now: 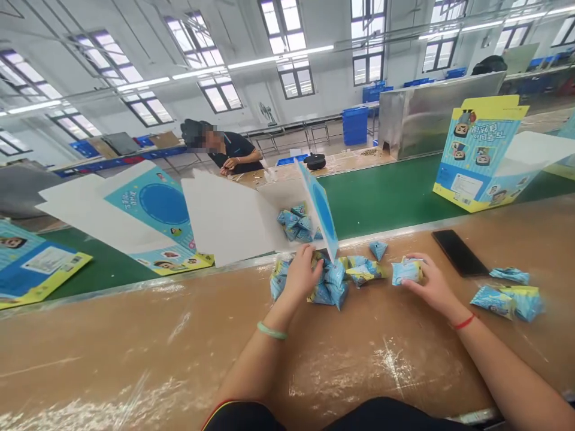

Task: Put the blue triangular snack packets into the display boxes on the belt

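Fingers of the right hand [433, 282] are closed around one packet [402, 273], just above the brown table [179, 341]. Fingers of the left hand [302, 274] are curled over the packet pile [335, 286]; whether they grip a packet cannot be determined. Completed portion: a small group of packets [296, 224] lies inside the open box [233, 221], on the green belt [377, 191]. The box appears only partly filled, although its wall hides some of the interior. Remaining outside: the pile in front of the box, one loose pyramid packet [378, 249] and several side packets [494, 301] near the phone [459, 252]. Judged by these positions, loading is at an intermediate stage.
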A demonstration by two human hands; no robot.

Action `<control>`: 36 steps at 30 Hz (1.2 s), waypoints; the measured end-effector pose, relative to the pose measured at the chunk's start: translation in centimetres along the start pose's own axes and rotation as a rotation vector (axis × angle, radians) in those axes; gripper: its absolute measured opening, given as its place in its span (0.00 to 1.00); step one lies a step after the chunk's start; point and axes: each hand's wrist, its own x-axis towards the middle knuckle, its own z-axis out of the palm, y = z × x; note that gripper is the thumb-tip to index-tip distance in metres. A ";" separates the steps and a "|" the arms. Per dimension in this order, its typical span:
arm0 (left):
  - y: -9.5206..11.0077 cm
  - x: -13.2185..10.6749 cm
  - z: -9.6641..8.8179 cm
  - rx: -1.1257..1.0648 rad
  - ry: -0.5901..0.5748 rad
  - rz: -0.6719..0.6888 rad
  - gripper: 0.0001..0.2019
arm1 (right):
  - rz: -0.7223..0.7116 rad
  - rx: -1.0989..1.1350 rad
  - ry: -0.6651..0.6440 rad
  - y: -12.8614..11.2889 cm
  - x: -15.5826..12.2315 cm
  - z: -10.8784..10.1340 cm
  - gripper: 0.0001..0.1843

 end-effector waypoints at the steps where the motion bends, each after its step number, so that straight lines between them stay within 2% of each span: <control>1: -0.1 0.1 -0.1 -0.008 0.014 0.004 0.17 | 0.005 -0.007 0.009 0.2 0.1 0.0 0.26; 6: -0.8 0.4 -0.4 -0.027 0.069 -0.006 0.16 | 0.002 -0.017 0.028 0.6 0.2 0.0 0.27; 13: -1.2 0.2 -1.5 -0.038 0.045 -0.059 0.16 | 0.018 0.012 0.055 1.1 0.1 0.2 0.28; 23: -1.8 0.9 -3.1 -0.068 0.087 -0.100 0.16 | 0.034 0.036 0.080 1.3 0.0 0.3 0.27; 26: -2.3 2.2 -3.5 -0.055 0.125 -0.140 0.17 | 0.039 0.065 0.132 1.2 0.0 0.2 0.28; 29: -2.9 4.3 -4.3 -0.007 0.151 -0.172 0.20 | 0.083 0.104 0.261 0.3 0.2 -0.6 0.29; 33: -4.8 8.5 -5.6 0.028 0.171 -0.230 0.24 | 0.152 0.218 0.401 -1.8 0.8 -2.5 0.33; 36: -6.1 11.8 -6.1 0.053 0.190 -0.330 0.26 | 0.115 0.237 0.598 -3.5 1.7 -4.7 0.31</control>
